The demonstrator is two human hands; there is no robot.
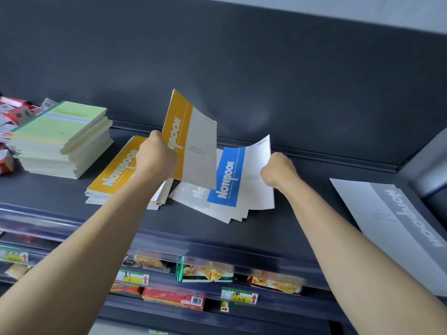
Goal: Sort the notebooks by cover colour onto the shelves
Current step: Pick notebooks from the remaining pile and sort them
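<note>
On the dark shelf (302,201), the right hand (278,170) pinches the lifted edge of the blue notebook (227,180) atop a loose pile (229,213). Left of the blue notebook, the left hand (154,157) grips a raised yellow notebook (191,141); farther left lie a yellow stack (113,172) and a green stack (63,136).

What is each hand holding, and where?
Left hand grips the yellow notebook by its yellow-band edge; right hand holds the blue notebook by its white right edge.
</note>
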